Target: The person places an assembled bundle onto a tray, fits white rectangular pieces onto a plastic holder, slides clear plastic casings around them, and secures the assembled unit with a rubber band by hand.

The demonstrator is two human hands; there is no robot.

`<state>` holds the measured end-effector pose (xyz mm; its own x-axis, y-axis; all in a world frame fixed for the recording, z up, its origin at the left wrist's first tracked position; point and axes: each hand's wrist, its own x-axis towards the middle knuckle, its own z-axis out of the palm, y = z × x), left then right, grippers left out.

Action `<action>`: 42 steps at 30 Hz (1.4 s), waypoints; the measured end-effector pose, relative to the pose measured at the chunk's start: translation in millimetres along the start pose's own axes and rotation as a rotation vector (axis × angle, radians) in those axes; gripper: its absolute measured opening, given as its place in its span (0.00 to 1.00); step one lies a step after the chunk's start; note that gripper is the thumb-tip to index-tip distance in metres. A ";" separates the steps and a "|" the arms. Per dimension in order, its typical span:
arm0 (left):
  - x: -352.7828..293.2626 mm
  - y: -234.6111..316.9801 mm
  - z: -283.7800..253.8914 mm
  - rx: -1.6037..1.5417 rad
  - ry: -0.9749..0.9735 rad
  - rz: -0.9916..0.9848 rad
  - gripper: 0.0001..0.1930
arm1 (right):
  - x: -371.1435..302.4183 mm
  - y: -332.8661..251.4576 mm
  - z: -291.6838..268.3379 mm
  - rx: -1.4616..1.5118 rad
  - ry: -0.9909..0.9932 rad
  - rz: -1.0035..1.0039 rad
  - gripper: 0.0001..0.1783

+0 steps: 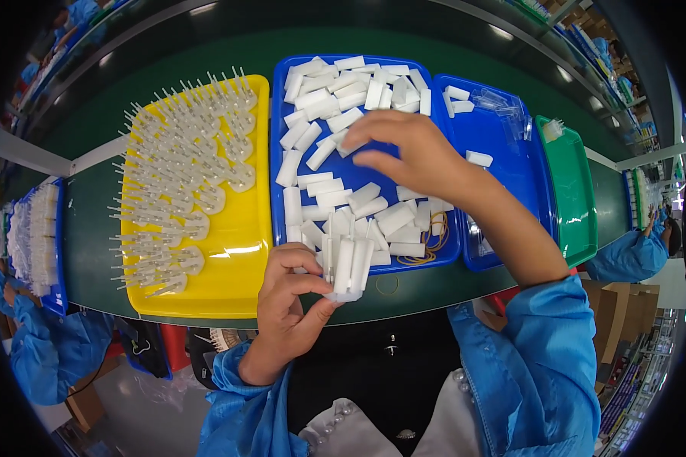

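Left hand has its thumb and fingers closed on the edge of a clear-based holder, upright white pieces standing on it. Beyond and to its right, the right hand curves over a blue tray of loose white blocks, thumb and fingers apart; from where I stand, I can't tell whether they touch one. Farther left of the left hand lies a yellow tray of pronged holders.

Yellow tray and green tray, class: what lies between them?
In the head view, a blue tray of white blocks, then another blue tray with clear plastic pieces.
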<state>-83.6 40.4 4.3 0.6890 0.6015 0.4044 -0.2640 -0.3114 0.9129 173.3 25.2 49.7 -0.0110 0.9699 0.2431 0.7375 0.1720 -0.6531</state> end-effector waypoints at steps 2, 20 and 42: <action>-0.1 0.6 -0.3 0.034 0.026 0.035 0.12 | 16.1 18.5 5.8 -0.286 0.076 -0.140 0.12; 4.4 2.8 2.1 0.303 -0.015 0.087 0.09 | -4.2 29.2 9.9 -0.633 -0.081 -0.189 0.09; 9.1 10.6 19.8 0.649 -0.156 0.216 0.17 | -34.5 -32.6 -1.7 0.660 0.058 0.455 0.11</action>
<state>-66.8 28.0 16.6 0.7679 0.3794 0.5161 0.0170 -0.8175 0.5757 150.8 -14.1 63.8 0.2432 0.9620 -0.1243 0.1092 -0.1545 -0.9819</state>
